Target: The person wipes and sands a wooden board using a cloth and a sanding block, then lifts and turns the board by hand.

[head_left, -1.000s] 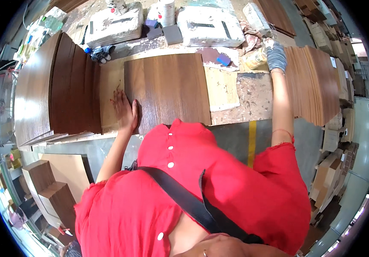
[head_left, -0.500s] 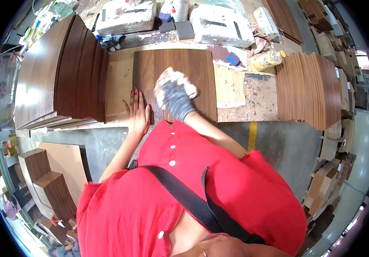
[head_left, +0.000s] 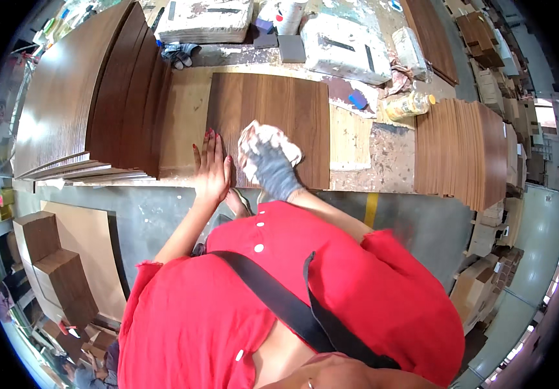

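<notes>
Walnut-brown panel (head_left: 266, 123) lies flat at 12 o'clock on the bench (head_left: 383, 155). White cloth (head_left: 263, 139) is gripped by gloved right hand (head_left: 273, 168), near edge being wiped; left hand (head_left: 211, 172) is pressed flat, fingers spread, at panel's 7 o'clock. Far half judged still undone.

Matt dark wood panel (head_left: 273, 123) (visible grain), white cloth (head_left: 268, 139), grey knit glove (head_left: 273, 172)

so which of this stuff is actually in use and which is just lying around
In use:
- dark wood panel
- white cloth held by gloved right hand
- left hand flat on the panel's edge

Lying about:
- yellow bottle
- left panel stack
- right panel stack
- white blocks
</notes>
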`<action>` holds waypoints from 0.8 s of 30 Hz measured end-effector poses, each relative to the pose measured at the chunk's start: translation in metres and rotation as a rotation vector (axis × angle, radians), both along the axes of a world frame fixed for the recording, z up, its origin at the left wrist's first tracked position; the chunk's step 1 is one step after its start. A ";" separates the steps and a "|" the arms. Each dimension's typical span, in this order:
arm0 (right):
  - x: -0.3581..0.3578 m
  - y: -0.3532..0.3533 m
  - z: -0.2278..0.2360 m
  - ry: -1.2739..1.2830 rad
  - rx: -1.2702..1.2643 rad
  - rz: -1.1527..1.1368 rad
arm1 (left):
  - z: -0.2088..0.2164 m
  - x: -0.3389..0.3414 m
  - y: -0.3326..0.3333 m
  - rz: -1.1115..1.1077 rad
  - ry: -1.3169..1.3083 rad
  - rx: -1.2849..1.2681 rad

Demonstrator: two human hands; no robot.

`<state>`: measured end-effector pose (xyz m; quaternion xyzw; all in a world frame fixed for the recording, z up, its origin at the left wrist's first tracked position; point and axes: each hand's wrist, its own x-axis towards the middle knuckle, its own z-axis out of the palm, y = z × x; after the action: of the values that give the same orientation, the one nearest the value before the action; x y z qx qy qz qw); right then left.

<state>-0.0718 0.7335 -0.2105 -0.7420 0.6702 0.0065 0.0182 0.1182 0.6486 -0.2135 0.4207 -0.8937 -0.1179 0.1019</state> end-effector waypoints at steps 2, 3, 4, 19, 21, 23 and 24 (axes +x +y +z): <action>-0.014 0.002 -0.026 -0.200 -0.209 0.126 | -0.001 0.000 -0.001 0.007 0.002 -0.026; -0.064 -0.003 -0.080 0.126 -0.182 0.039 | 0.004 -0.009 -0.004 -0.020 0.009 -0.057; -0.119 -0.003 -0.127 0.462 -0.132 -0.048 | 0.010 -0.023 -0.010 -0.074 0.024 -0.066; -0.098 0.047 -0.062 -0.213 -0.008 -0.016 | 0.001 -0.008 -0.005 0.011 0.013 -0.012; -0.131 0.016 -0.032 0.066 0.131 -0.265 | -0.006 -0.005 -0.001 0.107 0.089 -0.019; -0.130 0.013 -0.023 0.169 0.004 -0.382 | -0.003 -0.001 0.001 0.130 0.084 -0.033; -0.118 0.015 -0.026 0.173 -0.092 -0.406 | -0.006 0.003 -0.001 0.162 0.064 -0.037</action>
<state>-0.1896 0.7482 -0.2364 -0.5886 0.8044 0.0354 -0.0723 0.1213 0.6479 -0.2195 0.4858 -0.8550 -0.1061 0.1475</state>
